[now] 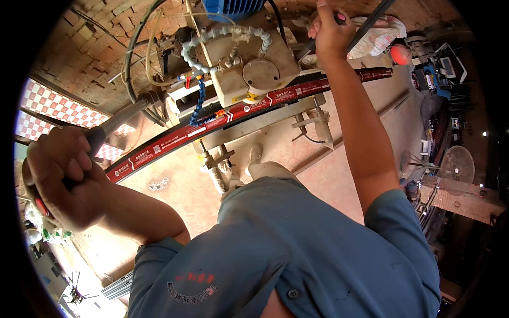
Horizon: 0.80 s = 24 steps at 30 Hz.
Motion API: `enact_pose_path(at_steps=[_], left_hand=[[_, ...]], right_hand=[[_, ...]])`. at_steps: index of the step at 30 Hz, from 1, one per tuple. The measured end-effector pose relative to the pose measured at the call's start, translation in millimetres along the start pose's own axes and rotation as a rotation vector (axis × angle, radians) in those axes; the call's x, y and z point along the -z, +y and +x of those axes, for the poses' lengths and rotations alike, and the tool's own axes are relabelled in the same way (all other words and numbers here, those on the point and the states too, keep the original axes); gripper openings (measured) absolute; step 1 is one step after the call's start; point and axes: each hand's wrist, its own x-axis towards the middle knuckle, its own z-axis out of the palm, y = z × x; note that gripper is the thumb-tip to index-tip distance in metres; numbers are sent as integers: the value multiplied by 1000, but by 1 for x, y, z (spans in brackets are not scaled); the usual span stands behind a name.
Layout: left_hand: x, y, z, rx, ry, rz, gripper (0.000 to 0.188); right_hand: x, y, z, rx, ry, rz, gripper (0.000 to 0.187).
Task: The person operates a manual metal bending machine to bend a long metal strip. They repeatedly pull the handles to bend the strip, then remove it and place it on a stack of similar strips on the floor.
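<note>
My left hand (66, 177) is closed around the black grip of a grey metal lever (121, 117), and a bit of red shows below the fist. My right hand (334, 34), arm stretched forward, wraps a dark handle with a pinkish-red end (340, 19). Between them stands a dusty machine head (254, 77) with a round cover. A long profile in red printed film (175, 139) runs across under the head. Blue segmented coolant hose (200, 100) points down at the profile; a pale segmented hose (225, 33) arches above. Two clamp cylinders (322, 127) stand on the near side.
A blue finned motor (233, 8) sits behind the head, near a brick wall (101, 40). Cables and tubes (132, 58) hang at its left. On the right are a red round object (401, 54), a fan (457, 164) and clutter. My shoe (255, 153) is below the profile.
</note>
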Motion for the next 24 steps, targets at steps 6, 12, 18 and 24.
enact_pose_path(at_steps=[6, 12, 18, 24], left_hand=[[-5, -4, 25, 93, 143, 24, 27], [11, -11, 17, -8, 62, 128, 27], [-1, 5, -8, -11, 85, -19, 33], [-10, 4, -8, -48, 158, 86, 36]], right_hand=[[-1, 0, -1, -41, 37, -23, 29], [1, -3, -3, -6, 26, -61, 30], [0, -5, -7, -49, 13, -28, 29], [-1, -1, -3, -19, -8, -51, 29]])
